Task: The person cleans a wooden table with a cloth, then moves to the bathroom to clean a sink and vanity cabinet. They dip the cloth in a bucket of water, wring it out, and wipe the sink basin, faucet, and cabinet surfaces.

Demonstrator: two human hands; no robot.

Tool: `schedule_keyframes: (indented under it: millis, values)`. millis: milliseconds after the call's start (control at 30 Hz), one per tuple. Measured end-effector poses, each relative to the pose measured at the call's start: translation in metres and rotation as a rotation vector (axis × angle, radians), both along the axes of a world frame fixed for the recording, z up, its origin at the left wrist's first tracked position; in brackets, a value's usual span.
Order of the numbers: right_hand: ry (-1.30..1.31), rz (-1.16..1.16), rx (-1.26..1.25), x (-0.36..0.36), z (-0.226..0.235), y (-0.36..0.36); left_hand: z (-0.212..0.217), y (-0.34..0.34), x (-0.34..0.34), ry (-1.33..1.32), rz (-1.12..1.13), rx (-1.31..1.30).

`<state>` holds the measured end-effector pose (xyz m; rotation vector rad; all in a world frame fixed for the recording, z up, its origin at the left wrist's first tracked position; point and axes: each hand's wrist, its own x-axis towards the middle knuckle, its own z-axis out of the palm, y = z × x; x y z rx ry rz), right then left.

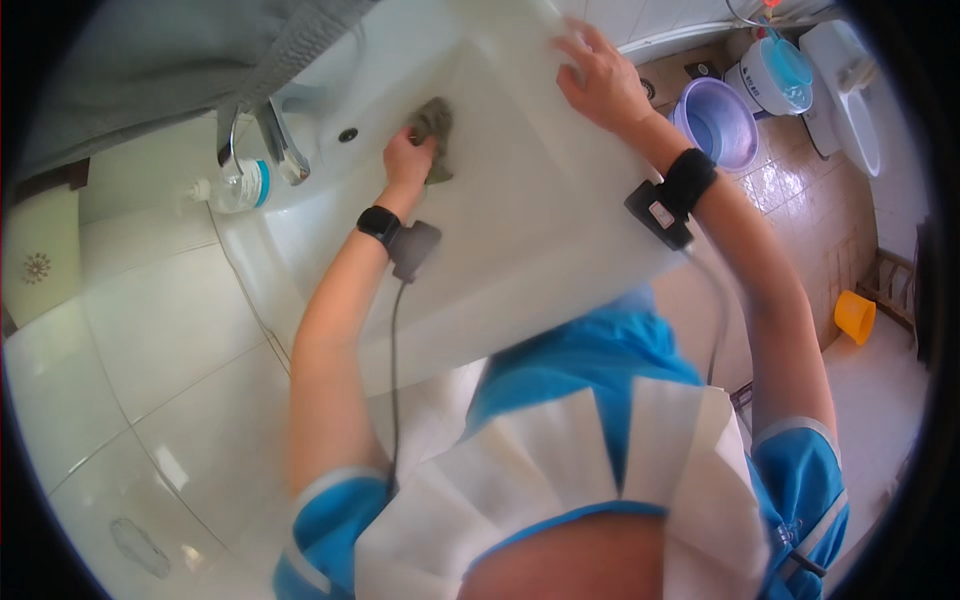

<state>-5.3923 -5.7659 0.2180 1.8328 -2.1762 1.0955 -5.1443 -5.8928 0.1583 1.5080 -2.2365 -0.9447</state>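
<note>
Closest in, the left hand [408,160] is down inside the white sink [520,230], fingers curled together and clamped on a grey cloth [434,128] that bunches out just past the fingertips and lies pressed on the basin wall. A black wrist strap [380,224] with a cable sits behind that hand. Further out, the right hand [600,82] lies flat on the sink's far rim, fingers spread apart and gripping nothing, simply bracing. Beyond the cloth-side fingertips sits the overflow hole [348,134], then the chrome tap [282,145], with a clear bottle [238,187] just beside it on the ledge. To wipe well here, I'd judge she should keep the cloth flat under the fingers, press evenly, and work in overlapping strokes toward the tap base while the braced hand steadies her. Well past the right fingertips, on the tiled floor, stand a lilac bucket [716,122] and a blue-and-white pail [772,76].
</note>
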Motion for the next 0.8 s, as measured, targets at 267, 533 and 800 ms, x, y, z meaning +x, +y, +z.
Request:
schedule_keyframes:
  millis: [267, 533, 800]
  values:
    - [-0.016, -0.002, 0.048, 0.003, 0.003, -0.002, 0.029, 0.030, -0.089, 0.460, -0.099, -0.175]
    - [-0.018, -0.004, 0.079, 0.007, 0.008, -0.004, 0.046, -0.020, -0.070, -0.083, -0.655, -0.822]
    - [-0.057, 0.005, 0.065, 0.005, 0.007, -0.002, 0.028, -0.019, -0.039, -0.244, -0.656, -0.896]
